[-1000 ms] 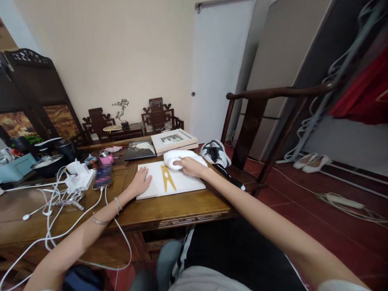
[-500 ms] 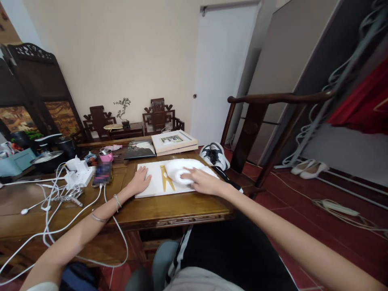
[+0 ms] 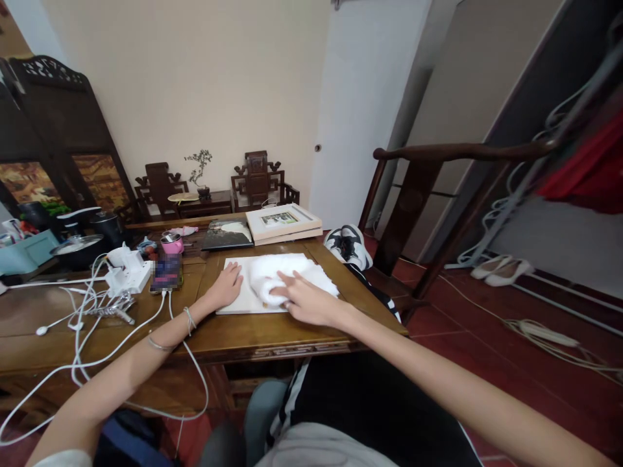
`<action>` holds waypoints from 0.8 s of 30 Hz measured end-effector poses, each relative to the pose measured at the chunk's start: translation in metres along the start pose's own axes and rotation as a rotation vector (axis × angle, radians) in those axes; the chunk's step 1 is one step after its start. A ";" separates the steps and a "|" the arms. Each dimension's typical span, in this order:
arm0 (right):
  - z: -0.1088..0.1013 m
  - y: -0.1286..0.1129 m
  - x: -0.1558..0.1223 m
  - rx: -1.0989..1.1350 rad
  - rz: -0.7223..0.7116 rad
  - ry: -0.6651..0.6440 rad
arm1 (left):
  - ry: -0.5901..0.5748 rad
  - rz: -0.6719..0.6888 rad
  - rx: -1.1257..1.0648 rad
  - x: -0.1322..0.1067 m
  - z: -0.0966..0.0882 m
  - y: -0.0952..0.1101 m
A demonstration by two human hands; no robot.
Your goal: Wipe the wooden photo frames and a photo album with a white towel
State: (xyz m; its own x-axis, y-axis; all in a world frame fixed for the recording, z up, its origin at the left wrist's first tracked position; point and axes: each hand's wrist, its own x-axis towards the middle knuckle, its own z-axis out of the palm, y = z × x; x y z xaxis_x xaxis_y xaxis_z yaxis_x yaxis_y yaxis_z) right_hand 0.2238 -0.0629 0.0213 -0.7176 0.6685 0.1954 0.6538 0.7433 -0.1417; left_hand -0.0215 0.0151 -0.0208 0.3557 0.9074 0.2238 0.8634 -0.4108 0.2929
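Note:
A flat white board (image 3: 243,303) lies on the wooden table near its front edge. My left hand (image 3: 226,285) rests flat on the board's left side, fingers stretched out. A bunched white towel (image 3: 292,264) covers the board's middle and right. My right hand (image 3: 307,299) has its fingers pressed into the near side of this towel and grips it. The yellow marking on the board is hidden under the towel, apart from a small yellowish bit at its lower edge.
Behind the board are a stacked picture frame (image 3: 282,222) and a dark picture (image 3: 226,235). To the left lie a phone (image 3: 166,272), a power strip (image 3: 127,277) and tangled white cables. Sneakers (image 3: 347,245) sit at the right, beside a wooden chair (image 3: 409,194).
My right hand has moved the towel left across the board, over the yellow marking that showed before. My left hand stays on the board. The view has shifted slightly.

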 end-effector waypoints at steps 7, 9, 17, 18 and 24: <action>-0.006 -0.019 -0.003 -0.029 0.015 -0.038 | 0.023 0.010 -0.012 0.000 0.004 0.005; -0.003 0.001 0.021 -0.075 0.068 -0.026 | 0.012 0.001 -0.022 0.001 0.003 0.007; -0.004 0.044 0.086 -0.158 0.159 -0.032 | 0.031 -0.043 -0.042 0.006 0.004 0.008; -0.003 0.038 0.082 -0.164 0.153 -0.035 | 0.045 -0.044 -0.044 0.007 0.005 0.008; -0.004 -0.029 0.006 -0.132 -0.030 -0.019 | 0.080 -0.029 -0.051 0.006 0.008 0.008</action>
State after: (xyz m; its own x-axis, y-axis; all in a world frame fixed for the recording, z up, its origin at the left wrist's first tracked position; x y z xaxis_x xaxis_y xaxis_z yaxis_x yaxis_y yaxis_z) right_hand 0.2018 -0.0804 0.0301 -0.7408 0.6476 0.1786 0.6572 0.7537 -0.0069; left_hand -0.0092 0.0180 -0.0246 0.2995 0.9097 0.2875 0.8528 -0.3904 0.3469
